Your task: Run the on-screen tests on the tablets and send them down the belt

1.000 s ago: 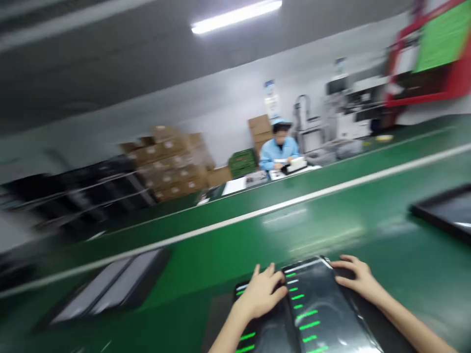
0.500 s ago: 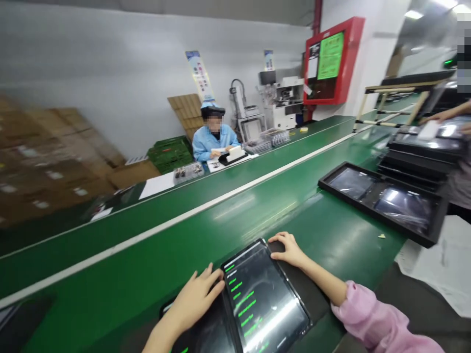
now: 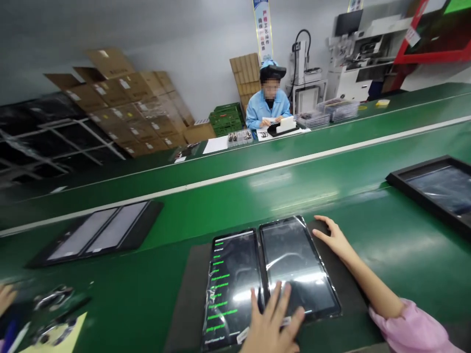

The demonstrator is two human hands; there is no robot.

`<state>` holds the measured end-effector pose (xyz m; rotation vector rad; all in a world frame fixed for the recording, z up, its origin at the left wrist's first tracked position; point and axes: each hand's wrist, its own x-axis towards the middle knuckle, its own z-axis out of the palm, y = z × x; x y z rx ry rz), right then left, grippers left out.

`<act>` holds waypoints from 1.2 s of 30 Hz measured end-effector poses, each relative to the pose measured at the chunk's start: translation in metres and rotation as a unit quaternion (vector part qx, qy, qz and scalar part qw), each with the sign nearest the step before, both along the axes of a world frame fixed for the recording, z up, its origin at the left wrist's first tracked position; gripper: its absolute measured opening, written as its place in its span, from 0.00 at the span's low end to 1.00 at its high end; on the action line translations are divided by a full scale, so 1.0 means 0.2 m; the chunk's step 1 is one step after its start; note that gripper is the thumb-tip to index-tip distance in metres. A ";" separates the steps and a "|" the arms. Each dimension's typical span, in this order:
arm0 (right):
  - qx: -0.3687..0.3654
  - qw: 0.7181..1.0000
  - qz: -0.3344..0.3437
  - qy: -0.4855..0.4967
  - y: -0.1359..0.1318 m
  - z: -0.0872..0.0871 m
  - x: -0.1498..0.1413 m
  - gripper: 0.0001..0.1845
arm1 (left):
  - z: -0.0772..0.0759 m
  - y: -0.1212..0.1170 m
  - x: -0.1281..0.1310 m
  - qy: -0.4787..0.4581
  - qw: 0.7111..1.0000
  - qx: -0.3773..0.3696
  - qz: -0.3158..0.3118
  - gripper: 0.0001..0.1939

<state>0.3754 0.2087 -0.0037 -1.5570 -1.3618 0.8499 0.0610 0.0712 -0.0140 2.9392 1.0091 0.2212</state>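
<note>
Two tablets lie side by side on a dark mat (image 3: 186, 294) on the near part of the green desk (image 3: 140, 294): the left tablet (image 3: 241, 274) shows a column of bright green text lines, while the right tablet (image 3: 289, 252) has a dark screen with pale reflections across it. The left hand (image 3: 270, 332) is over the near end of the pair, its fingers spread wide and reaching across the lower part of the right tablet; whether they press on the glass I cannot tell. The right hand (image 3: 335, 241), below a pink sleeve (image 3: 414, 323), is just beside the far right corner of the right tablet, thumb and fingers parted and slightly curved, with nothing pinched between them. Farther left, a black tray (image 3: 149, 223) holds two grey panels (image 3: 86, 234). At the right edge is another black tray (image 3: 423, 202), cut off by the view, with a shiny dark screen (image 3: 443, 186) inside. In the near left corner, part of another hand (image 3: 5, 296) shows near some shiny coiled items (image 3: 55, 297) and a yellow sheet (image 3: 78, 327). On the far side, beyond a white strip (image 3: 221, 178), a person in light blue (image 3: 268, 108) sits working, with green crates (image 3: 225, 120) and stacked cardboard boxes (image 3: 127, 115) to the left.
</note>
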 end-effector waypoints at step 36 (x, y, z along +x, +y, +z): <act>-0.042 0.998 0.046 -0.029 0.06 -0.10 0.06 0.28 | 0.14 1.22 -1.06 -0.807 0.331 0.015 0.489 0.23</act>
